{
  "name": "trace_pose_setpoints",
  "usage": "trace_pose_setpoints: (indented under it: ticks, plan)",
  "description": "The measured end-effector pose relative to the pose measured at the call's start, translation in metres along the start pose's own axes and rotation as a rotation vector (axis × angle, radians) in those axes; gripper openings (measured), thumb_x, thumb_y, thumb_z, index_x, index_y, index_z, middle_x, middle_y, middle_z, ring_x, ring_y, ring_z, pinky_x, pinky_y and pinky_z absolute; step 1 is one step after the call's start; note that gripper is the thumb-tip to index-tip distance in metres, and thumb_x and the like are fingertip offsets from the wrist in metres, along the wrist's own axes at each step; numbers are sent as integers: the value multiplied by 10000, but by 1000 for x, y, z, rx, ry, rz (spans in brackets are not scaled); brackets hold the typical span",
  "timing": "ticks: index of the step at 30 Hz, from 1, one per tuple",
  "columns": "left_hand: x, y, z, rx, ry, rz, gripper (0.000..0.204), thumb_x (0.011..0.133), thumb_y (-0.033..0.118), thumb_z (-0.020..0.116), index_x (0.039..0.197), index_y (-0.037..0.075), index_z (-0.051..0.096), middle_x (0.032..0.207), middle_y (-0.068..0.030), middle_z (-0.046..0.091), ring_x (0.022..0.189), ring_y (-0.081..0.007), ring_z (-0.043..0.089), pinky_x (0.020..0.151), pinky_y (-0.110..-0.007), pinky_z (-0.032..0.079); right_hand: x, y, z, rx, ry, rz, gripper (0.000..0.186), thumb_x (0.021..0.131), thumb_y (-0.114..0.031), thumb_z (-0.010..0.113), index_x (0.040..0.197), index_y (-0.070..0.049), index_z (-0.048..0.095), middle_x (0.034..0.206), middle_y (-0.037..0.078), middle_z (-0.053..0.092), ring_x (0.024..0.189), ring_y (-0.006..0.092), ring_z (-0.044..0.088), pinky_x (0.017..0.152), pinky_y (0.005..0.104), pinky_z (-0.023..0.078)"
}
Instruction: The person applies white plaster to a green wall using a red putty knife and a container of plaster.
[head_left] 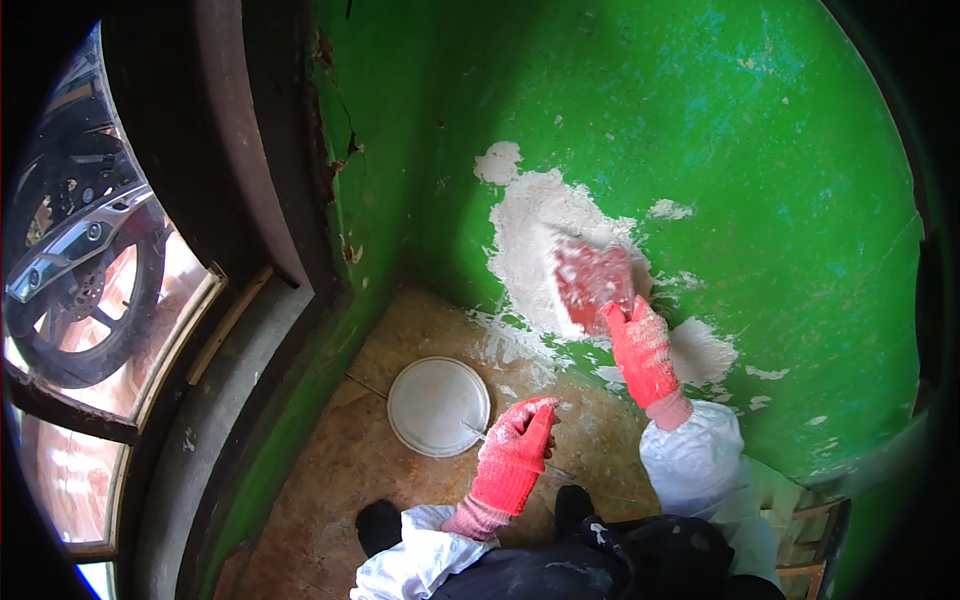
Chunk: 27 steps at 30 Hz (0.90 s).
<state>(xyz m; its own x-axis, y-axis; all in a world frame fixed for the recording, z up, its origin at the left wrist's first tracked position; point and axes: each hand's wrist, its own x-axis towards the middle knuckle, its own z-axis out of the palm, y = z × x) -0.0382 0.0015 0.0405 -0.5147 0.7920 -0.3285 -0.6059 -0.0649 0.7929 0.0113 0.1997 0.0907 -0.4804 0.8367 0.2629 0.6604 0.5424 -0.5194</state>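
Observation:
My right hand (640, 350), in a red glove smeared with white, grips the edge of a red, flat plastering float (597, 285). The float lies against a rough patch of white plaster (525, 235) on the green wall (690, 120); motion blurs its face. Lower and to the left, my left hand (515, 445) is closed in a matching glove, its fingers drawn together. A thin pale rod (474, 431) shows beside that hand, over a round white lid or bucket top (438, 405); whether my fingers hold it is hidden.
White splashes mark the brown tiled floor (340, 450) along the wall's foot. At left is a dark door frame (225, 120), with a motorcycle wheel (85, 300) beyond it. A wooden frame (815, 540) stands at lower right. My dark shoes (379, 527) are below.

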Motion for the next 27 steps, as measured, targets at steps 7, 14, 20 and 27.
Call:
trace_pose_setpoints:
  ticks: [7,14,20,27]
  plan:
    - [5,-1,-1,38,21,5,227,872,221,516,995,52,603,747,-12,568,574,-88,511,518,-219,423,-21,45,6,90,176,194,259,807,-283,567,856,-29,573,695,167,596,610,304,582,543,360,453]
    - [12,-17,4,57,-10,-66,239,871,227,512,1005,49,600,755,-20,581,564,-91,516,506,-221,425,-9,42,22,450,147,178,162,814,-175,557,890,-35,583,698,95,602,599,168,541,567,310,431]
    - [8,-15,-7,110,51,-23,245,873,227,509,1016,49,598,763,-29,591,561,-86,516,495,-218,427,-31,81,27,301,206,335,151,805,-175,572,847,-30,571,681,112,593,582,198,547,550,323,430]
    - [10,-24,-5,163,10,-43,228,871,228,517,1008,67,603,768,-13,587,550,-85,516,509,-222,437,-11,23,36,139,59,256,202,790,-211,595,812,-14,556,636,116,565,552,190,509,536,347,424]
